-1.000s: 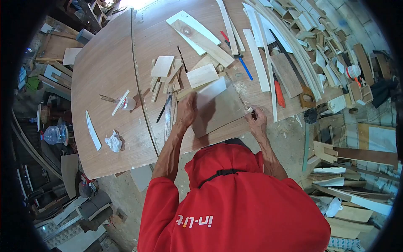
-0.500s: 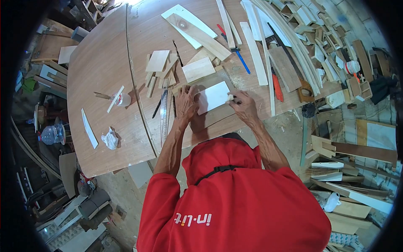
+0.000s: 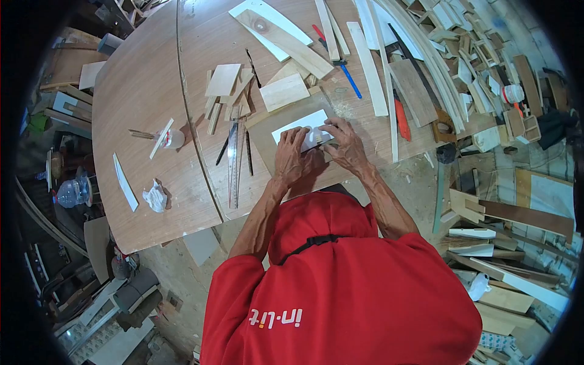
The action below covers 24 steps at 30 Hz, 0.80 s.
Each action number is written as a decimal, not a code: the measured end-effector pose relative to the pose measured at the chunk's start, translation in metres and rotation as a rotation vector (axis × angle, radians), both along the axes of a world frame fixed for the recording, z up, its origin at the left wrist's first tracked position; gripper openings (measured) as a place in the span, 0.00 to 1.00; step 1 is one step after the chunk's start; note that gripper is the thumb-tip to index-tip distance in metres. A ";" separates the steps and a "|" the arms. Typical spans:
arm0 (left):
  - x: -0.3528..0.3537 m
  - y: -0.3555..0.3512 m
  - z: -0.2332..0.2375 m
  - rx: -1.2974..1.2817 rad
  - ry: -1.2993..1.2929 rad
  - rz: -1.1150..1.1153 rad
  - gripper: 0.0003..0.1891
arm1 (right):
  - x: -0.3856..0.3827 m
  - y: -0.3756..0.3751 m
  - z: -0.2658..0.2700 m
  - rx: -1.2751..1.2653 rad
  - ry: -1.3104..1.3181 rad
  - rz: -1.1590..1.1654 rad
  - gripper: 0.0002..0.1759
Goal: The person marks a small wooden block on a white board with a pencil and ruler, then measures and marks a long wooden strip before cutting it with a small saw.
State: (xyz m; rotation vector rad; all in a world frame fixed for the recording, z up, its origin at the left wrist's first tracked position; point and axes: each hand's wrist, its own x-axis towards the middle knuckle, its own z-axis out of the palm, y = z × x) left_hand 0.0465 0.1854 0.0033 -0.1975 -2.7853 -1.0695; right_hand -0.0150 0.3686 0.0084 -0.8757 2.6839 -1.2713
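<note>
I lean over a round brown table (image 3: 146, 91). A white panel (image 3: 292, 126) lies on a brown board (image 3: 263, 135) near the table's front edge. My left hand (image 3: 291, 157) rests on the panel's near part, fingertips towards a small pale tool (image 3: 314, 138). My right hand (image 3: 344, 145) is closed around that tool from the right, over the panel's right end. The two hands touch over the tool. Whether the left hand grips it is hidden.
A steel ruler (image 3: 233, 163) and a dark pencil (image 3: 222, 151) lie left of the board. Farther left are a small bottle (image 3: 173, 139) and crumpled paper (image 3: 154, 196). Wood offcuts (image 3: 222, 80), a blue-handled tool (image 3: 351, 82), a red-handled saw (image 3: 403, 119) and long strips (image 3: 371, 67) crowd the far and right side.
My right hand came in from the board's right edge onto the white panel with the tool. My left hand slid down and right to meet it.
</note>
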 end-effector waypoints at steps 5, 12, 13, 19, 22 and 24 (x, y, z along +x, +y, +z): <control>-0.009 0.009 -0.009 0.006 0.017 -0.002 0.24 | 0.001 0.010 -0.009 0.071 0.016 -0.070 0.21; -0.009 0.012 -0.022 0.018 0.107 0.046 0.16 | -0.002 0.012 -0.015 0.013 0.009 -0.095 0.17; -0.008 0.012 -0.022 0.018 0.106 0.042 0.16 | -0.003 0.012 -0.016 0.014 0.011 -0.097 0.17; -0.004 0.008 -0.022 -0.035 0.064 0.040 0.17 | -0.003 0.012 -0.017 -0.012 -0.012 -0.111 0.18; -0.003 0.007 -0.022 -0.068 0.064 0.054 0.17 | -0.003 0.012 -0.018 -0.023 -0.014 -0.113 0.19; -0.003 0.009 -0.020 -0.086 0.022 0.077 0.15 | -0.003 0.012 -0.019 -0.032 -0.016 -0.117 0.20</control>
